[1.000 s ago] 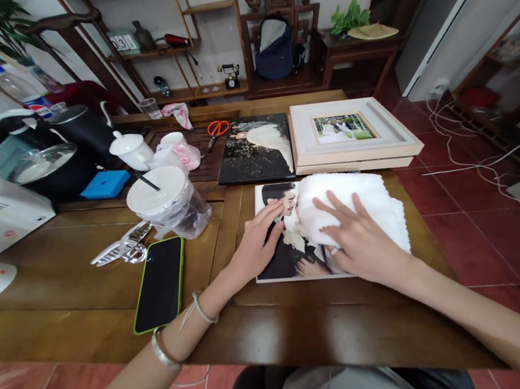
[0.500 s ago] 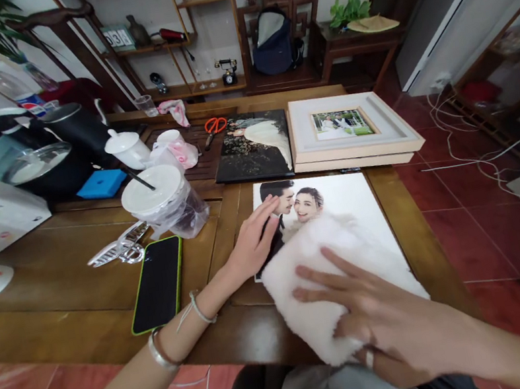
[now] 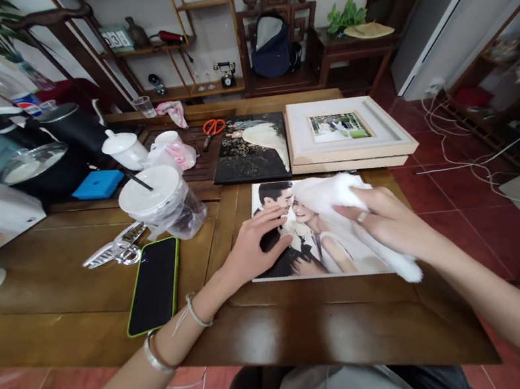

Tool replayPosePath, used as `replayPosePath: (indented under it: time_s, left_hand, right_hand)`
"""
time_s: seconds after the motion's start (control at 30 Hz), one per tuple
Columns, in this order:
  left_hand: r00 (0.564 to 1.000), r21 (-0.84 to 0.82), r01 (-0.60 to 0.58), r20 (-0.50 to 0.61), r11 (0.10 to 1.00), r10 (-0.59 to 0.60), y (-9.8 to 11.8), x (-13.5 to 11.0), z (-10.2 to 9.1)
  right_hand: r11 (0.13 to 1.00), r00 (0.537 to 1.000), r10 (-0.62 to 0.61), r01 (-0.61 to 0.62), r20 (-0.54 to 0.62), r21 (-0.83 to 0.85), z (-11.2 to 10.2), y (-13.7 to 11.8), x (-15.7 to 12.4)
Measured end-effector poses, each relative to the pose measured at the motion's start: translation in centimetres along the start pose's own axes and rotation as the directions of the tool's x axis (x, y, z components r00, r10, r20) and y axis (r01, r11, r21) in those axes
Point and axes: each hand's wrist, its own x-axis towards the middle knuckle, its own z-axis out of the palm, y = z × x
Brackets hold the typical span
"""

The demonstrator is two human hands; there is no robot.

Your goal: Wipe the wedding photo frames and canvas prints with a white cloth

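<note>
A large photo print (image 3: 294,249) of a couple lies flat on the wooden table. On its left side rests my left hand (image 3: 259,243), fingers stretched out, thumb apart, holding nothing. My right hand (image 3: 384,216) is closed round a fluffy white cloth (image 3: 341,197), pressing it on the upper right of the print. The cloth drapes down along the print's right edge and hides much of that side. Behind the print lie a dark photo panel (image 3: 252,149) and a pale picture frame (image 3: 298,154) with a small photo inside.
Left of the print are a green-edged phone (image 3: 154,287), a silver hair claw (image 3: 115,247) and a lidded cup (image 3: 154,193) in a plastic bag. Orange-handled scissors (image 3: 213,129) lie behind. A blue box (image 3: 98,184) and a black pot (image 3: 39,173) stand further left.
My right hand has moved up and away across the print, with the cloth now bunched in its grip instead of spread under the fingers. The print's lower part is uncovered. My left hand stays.
</note>
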Motion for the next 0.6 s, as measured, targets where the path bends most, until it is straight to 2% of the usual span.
replayPosePath:
  time_s: [0.07,0.17,0.23,0.3,0.43,0.6]
  left_hand:
    - [0.999,0.023,-0.010,0.030,1.000,0.009,0.2,-0.1,-0.1]
    - [0.998,0.077,0.013,0.062,0.997,-0.018,0.3,-0.3,-0.3]
    - [0.995,0.086,0.033,0.090,0.996,-0.040,0.3,-0.3,-0.3]
    - [0.995,0.079,0.028,0.090,0.996,-0.035,0.2,-0.3,-0.3]
    - [0.999,0.050,0.001,0.041,0.999,-0.003,-0.1,-0.2,-0.2]
    - [0.999,0.009,-0.016,0.037,1.000,0.015,0.0,-0.1,-0.2]
  right_hand:
    - [0.994,0.993,-0.094,0.090,0.067,0.059,0.6,-1.2,2.4]
    - [0.974,0.963,-0.225,0.225,0.151,0.015,2.3,-2.4,5.5]
    - [0.965,0.948,-0.251,0.262,0.194,-0.031,3.4,-2.6,6.8]
    - [0.968,0.948,-0.230,0.246,0.218,-0.046,4.0,-2.4,7.1]
    - [0.981,0.963,-0.151,0.175,0.224,-0.089,3.6,-1.0,5.2]
    - [0.979,0.974,-0.025,0.070,0.226,-0.192,1.0,1.3,0.8]
